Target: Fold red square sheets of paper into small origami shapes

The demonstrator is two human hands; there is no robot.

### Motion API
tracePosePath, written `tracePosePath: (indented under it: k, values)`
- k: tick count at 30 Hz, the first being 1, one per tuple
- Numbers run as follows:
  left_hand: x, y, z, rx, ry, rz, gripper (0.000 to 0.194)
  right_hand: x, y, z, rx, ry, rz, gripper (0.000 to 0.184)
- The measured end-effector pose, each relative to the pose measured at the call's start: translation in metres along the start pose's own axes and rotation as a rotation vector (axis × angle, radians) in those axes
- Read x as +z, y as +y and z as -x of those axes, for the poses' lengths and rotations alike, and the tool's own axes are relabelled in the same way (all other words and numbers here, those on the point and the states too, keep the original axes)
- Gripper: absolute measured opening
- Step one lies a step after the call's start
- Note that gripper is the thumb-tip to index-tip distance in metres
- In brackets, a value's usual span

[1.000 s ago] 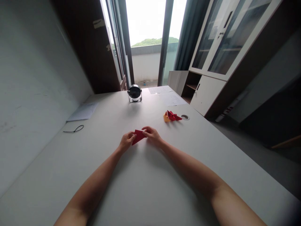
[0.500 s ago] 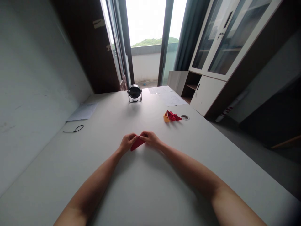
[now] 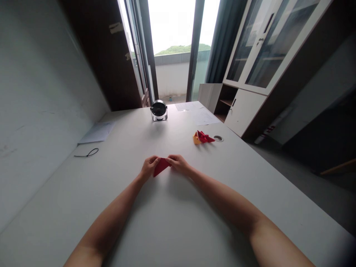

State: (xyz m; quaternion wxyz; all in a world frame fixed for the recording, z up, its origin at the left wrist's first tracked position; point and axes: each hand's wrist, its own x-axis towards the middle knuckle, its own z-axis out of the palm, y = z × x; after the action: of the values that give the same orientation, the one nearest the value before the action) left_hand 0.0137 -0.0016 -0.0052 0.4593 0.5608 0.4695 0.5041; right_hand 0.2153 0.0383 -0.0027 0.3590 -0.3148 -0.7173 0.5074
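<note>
A folded piece of red paper [image 3: 161, 167], roughly triangular, is held between my two hands above the middle of the white table [image 3: 178, 218]. My left hand [image 3: 149, 165] pinches its upper left edge between thumb and fingers. At the upper right corner, my right hand [image 3: 178, 164] grips it the same way, thumb on the near face. One point of the paper hangs down toward me on the left. Some of the paper is hidden behind my fingers.
Folded red and orange paper pieces [image 3: 203, 137] lie right of centre, beside a roll of tape [image 3: 218, 138]. A round black device on a metal stand [image 3: 159, 110] stands at the back. Paper sheets [image 3: 205, 116] lie far right; a black cable tie [image 3: 88, 152] lies left.
My hands have moved slightly apart, the left one shifting left. More of the red paper's upper edge now shows between them.
</note>
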Motion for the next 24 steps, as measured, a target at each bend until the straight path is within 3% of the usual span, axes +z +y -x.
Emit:
tracePosePath:
  k: [11, 16, 21, 24]
  values:
    - [-0.0035, 0.0017, -0.0004, -0.006, -0.015, 0.002, 0.038, -0.0037, 0.0077, -0.0069, 0.046, 0.246, -0.303, 0.039]
    - [-0.0042, 0.0000, -0.0007, -0.030, -0.034, 0.036, 0.037, -0.0033, 0.0054, -0.0049, 0.029, 0.147, -0.335, 0.036]
    - [-0.0019, -0.0004, -0.0010, -0.026, -0.097, 0.018, 0.036, -0.0010, 0.0027, -0.0024, 0.006, -0.037, -0.184, 0.044]
    - [-0.0002, -0.0003, -0.0002, -0.023, -0.158, -0.023, 0.036, -0.0002, 0.0003, -0.0005, 0.000, -0.054, -0.113, 0.048]
